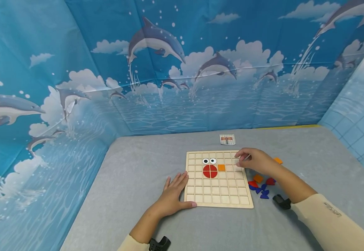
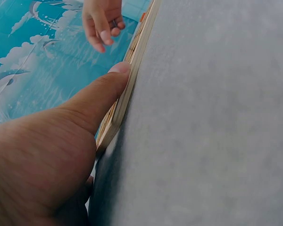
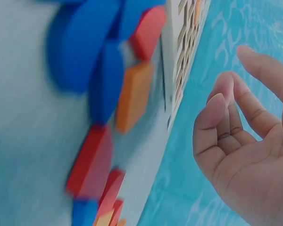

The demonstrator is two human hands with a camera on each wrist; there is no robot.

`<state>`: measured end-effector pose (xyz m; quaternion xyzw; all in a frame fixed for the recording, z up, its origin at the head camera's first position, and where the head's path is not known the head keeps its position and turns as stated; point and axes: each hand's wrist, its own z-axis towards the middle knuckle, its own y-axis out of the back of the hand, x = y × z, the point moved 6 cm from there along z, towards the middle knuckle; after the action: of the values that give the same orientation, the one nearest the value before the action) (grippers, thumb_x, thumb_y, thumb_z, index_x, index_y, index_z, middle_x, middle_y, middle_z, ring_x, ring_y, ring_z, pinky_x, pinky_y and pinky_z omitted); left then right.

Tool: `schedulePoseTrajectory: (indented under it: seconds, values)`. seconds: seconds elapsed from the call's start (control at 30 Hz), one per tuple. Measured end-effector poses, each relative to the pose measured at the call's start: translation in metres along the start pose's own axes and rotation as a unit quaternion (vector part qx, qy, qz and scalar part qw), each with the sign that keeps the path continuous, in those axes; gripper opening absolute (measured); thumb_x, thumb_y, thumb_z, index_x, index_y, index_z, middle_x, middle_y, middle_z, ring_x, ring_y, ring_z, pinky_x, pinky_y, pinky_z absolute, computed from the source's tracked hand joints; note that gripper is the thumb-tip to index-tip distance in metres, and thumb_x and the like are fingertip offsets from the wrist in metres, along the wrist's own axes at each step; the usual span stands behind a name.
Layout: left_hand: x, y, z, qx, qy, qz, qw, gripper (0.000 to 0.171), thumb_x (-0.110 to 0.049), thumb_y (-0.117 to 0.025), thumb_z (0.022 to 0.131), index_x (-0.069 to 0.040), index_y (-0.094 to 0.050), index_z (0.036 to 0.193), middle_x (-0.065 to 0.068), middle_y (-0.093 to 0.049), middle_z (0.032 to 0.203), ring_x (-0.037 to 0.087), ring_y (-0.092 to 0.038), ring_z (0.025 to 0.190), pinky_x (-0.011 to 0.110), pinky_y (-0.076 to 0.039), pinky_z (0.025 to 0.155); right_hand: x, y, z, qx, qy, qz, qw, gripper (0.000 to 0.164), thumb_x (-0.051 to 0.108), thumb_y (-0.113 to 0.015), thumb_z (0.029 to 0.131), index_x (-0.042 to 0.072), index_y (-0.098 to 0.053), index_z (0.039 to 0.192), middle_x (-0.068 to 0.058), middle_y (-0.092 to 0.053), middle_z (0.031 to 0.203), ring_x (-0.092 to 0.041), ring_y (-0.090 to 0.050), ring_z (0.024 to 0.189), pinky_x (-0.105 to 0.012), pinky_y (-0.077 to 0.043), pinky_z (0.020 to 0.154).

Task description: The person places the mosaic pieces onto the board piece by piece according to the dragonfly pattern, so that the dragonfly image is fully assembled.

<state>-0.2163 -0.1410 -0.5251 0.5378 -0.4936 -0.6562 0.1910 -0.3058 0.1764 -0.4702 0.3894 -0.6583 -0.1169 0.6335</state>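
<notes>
A light wooden grid board (image 1: pixel 217 195) lies on the grey cloth. My left hand (image 1: pixel 172 197) rests at its lower left corner, fingers spread along the left edge and thumb on the near edge. In the left wrist view, the thumb (image 2: pixel 101 94) presses against the board's rim. My right hand (image 1: pixel 253 160) hovers over the board's upper right side with fingers loosely bent; in the right wrist view no piece shows in the fingers. Set in the grid are two eye pieces (image 1: pixel 205 161), a red circle (image 1: pixel 210 171) of quarter pieces and an orange square (image 1: pixel 221 168).
Loose blue (image 1: pixel 264 196), red (image 1: pixel 270 181) and orange (image 1: pixel 258 178) pieces lie right of the board, below my right forearm. Another orange piece (image 1: pixel 278 160) lies farther back. A small pattern card (image 1: pixel 227 139) lies behind the board. A dolphin-print curtain (image 1: pixel 182 104) stands behind.
</notes>
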Motion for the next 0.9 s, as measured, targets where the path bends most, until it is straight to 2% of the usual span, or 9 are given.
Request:
schedulePoseTrajectory:
  seconds: [0.4,0.67,0.9]
  values:
    - [-0.001,0.001,-0.001,0.003,0.001,-0.001,1.0000,0.108,-0.065,-0.072,0.083,-0.013,-0.022,0.162,-0.003,-0.013,0.172,0.025,-0.008,0.160,0.059,0.003,0.127,-0.024,0.016,-0.025,0.025,0.018,-0.001,1.000,0.034,0.015,-0.071,0.093,0.002,-0.066,0.124,-0.008,-0.066,0.104,-0.020,-0.060,0.088,-0.031,-0.057,0.072]
    - [-0.001,0.000,-0.001,0.005,0.004,-0.003,1.0000,0.107,-0.064,-0.073,0.083,-0.013,-0.022,0.162,-0.003,-0.013,0.172,0.025,-0.009,0.160,0.059,0.002,0.127,-0.041,0.013,-0.036,0.052,0.007,-0.015,0.999,0.034,0.016,-0.074,0.091,0.004,-0.067,0.121,-0.004,-0.066,0.098,-0.018,-0.059,0.086,-0.026,-0.054,0.067]
    - [-0.001,0.001,-0.001,0.003,0.005,0.002,1.0000,0.108,-0.064,-0.073,0.082,-0.014,-0.022,0.162,-0.003,-0.013,0.172,0.025,-0.009,0.160,0.059,0.002,0.127,-0.052,0.012,-0.042,0.083,0.013,-0.010,0.996,0.036,0.022,-0.076,0.091,0.006,-0.067,0.122,-0.006,-0.063,0.102,-0.013,-0.057,0.082,-0.025,-0.053,0.068]
